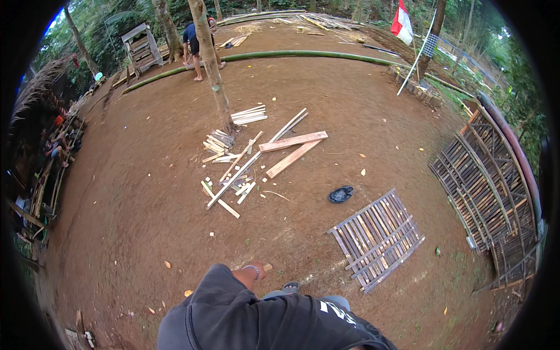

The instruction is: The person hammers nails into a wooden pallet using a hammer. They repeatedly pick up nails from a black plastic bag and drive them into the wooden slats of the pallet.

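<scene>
My left hand (258, 272), with a bracelet at the wrist, is low in the middle, close in front of my body. Its fingers look closed, though they are mostly hidden. A small light-brown end (268, 267) shows at the hand; what it belongs to cannot be made out. My right hand is out of sight. Beyond the left hand, apart from it, lie several loose wooden sticks (224, 199) and two broad reddish planks (293, 142). To the right is a flat slatted wooden panel (382, 239), with a crumpled black plastic bag (340, 194) near its far corner.
Bare brown soil surrounds me. A thin tree trunk (211, 70) rises behind the sticks, and a long green bamboo pole (303, 53) crosses the far ground. Another person (192, 44) bends beside the trunk. A large bamboo-slat structure (484, 181) stands at right.
</scene>
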The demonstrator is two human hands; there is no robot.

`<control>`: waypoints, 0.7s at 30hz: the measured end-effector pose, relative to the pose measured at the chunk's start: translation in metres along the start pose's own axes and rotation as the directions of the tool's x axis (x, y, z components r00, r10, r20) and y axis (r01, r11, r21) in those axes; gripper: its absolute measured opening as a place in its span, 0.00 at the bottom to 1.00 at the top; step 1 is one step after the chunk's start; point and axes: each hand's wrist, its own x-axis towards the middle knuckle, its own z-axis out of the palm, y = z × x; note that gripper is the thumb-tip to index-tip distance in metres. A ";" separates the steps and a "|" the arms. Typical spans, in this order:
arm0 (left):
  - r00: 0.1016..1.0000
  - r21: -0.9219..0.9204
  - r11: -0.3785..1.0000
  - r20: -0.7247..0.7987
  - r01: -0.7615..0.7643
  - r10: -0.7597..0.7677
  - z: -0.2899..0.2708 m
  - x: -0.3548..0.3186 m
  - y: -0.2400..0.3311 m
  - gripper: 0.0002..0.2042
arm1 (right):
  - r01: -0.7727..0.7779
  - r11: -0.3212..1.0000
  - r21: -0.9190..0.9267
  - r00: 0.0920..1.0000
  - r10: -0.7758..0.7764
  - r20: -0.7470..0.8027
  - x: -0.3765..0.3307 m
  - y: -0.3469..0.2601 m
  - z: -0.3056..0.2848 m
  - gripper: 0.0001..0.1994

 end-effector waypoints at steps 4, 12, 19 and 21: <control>0.989 0.116 0.992 0.142 -0.058 0.041 -0.008 -0.013 0.014 0.25 | -0.035 0.999 0.004 0.999 0.036 -0.036 -0.004 0.013 -0.007 0.32; 0.977 0.208 0.973 0.163 0.101 -0.137 0.042 0.048 -0.059 0.21 | 0.034 0.999 -0.019 0.999 -0.034 0.013 0.004 -0.006 -0.001 0.32; 0.999 0.117 0.992 0.034 -0.038 0.034 -0.031 -0.025 0.036 0.18 | 0.015 0.999 -0.034 1.000 -0.016 -0.018 0.003 -0.002 -0.009 0.33; 0.997 0.082 0.994 -0.021 -0.073 0.075 -0.019 -0.017 0.021 0.19 | 0.041 0.998 -0.050 0.999 -0.041 0.005 0.006 -0.011 -0.005 0.33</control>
